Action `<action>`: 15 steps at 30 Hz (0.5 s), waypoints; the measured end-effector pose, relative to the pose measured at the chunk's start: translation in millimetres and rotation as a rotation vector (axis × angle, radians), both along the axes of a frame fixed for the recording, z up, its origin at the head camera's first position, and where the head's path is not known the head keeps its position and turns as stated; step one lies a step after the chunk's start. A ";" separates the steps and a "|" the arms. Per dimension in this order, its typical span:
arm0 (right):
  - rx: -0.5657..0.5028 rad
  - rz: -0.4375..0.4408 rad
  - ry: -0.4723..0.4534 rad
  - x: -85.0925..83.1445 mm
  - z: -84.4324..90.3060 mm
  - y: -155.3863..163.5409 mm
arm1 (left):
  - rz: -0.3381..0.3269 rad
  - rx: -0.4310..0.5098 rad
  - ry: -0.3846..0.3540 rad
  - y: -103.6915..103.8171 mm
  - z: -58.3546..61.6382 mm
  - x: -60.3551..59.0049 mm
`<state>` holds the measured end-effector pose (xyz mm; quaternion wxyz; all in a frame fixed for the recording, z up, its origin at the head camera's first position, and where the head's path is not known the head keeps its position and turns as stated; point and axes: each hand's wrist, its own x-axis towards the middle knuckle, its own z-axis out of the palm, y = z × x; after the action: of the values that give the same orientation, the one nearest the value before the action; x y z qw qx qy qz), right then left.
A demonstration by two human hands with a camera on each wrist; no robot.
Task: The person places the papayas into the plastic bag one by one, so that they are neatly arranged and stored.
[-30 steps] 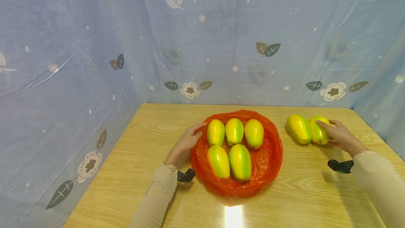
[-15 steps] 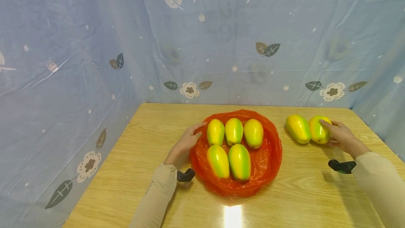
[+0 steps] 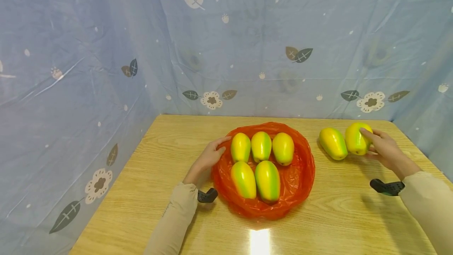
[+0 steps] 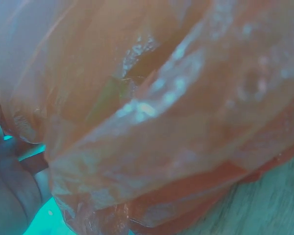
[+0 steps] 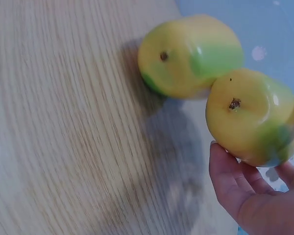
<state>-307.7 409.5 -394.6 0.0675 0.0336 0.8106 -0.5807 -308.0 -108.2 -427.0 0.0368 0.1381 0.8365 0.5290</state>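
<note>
The held fruit (image 3: 355, 139), yellow and green, is sitting between two and three o'clock of the red plastic bag (image 3: 292, 180), and the right hand (image 3: 385, 149) is pinching it between thumb and fingers, apparently clear of the tabletop (image 3: 339, 211). The step in hand seems to be picking it up; the next move would be calling for a firm grip on that smooth skin and room from the loose fruit (image 3: 333, 143) lying just beside it at nine o'clock. Whether those two are touching is unclear.

Five more fruits (image 3: 267, 181) are resting inside the opened bag, three toward twelve o'clock and two toward six. The left hand (image 3: 209, 156) is touching the rim near ten o'clock; whether it is pinching the plastic, I cannot tell.

The pale wood-grain tabletop is catching a glare at six o'clock. Blue cloth (image 3: 262, 26), printed with leaves and flowers, is hanging at nine, twelve and three.
</note>
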 end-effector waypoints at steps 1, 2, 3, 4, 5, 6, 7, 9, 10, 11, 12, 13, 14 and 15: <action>-0.006 0.001 0.004 0.1 0.6 -1.3 | -0.003 0.000 0.004 0.1 -0.2 0.0; -0.015 0.004 0.006 0.2 1.2 -2.3 | -0.002 0.000 0.000 0.1 -0.1 0.0; -0.027 0.006 0.008 0.4 1.8 -3.1 | -0.003 0.000 0.001 0.2 -0.1 0.0; -0.035 0.006 0.011 0.7 2.5 -4.1 | -0.004 0.001 0.001 0.2 -0.1 0.0; -0.040 0.004 0.013 0.8 3.1 -4.7 | -0.006 0.003 0.001 0.3 -0.1 -0.1; -0.051 0.001 0.016 0.9 3.7 -4.9 | -0.007 0.006 0.001 0.2 0.0 0.1; -0.058 -0.004 0.018 1.2 4.3 -5.2 | -0.008 0.009 -0.001 0.2 0.1 0.3; -0.057 -0.010 0.027 1.8 5.6 -5.7 | -0.009 0.013 -0.008 0.0 0.5 0.8; -0.053 -0.015 0.031 2.0 6.1 -5.7 | -0.010 0.014 -0.008 -0.1 0.5 0.9; -0.049 -0.021 0.036 2.1 6.8 -5.8 | -0.012 0.015 -0.008 -0.2 0.5 1.1; -0.045 -0.026 0.041 2.3 7.5 -6.0 | -0.013 0.017 -0.009 -0.3 0.5 1.4; -0.039 -0.030 0.044 2.5 8.1 -6.0 | -0.015 0.019 -0.009 -0.3 0.6 1.5; -0.037 -0.031 0.047 2.8 8.8 -6.1 | -0.016 0.020 -0.008 -0.3 0.6 1.6; -0.039 -0.035 0.049 2.9 9.3 -6.0 | -0.014 0.018 -0.007 -0.2 0.6 1.5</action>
<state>-304.8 403.5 -385.2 0.0383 0.0323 0.7998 -0.5981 -306.5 -108.4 -426.4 0.0423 0.1425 0.8305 0.5369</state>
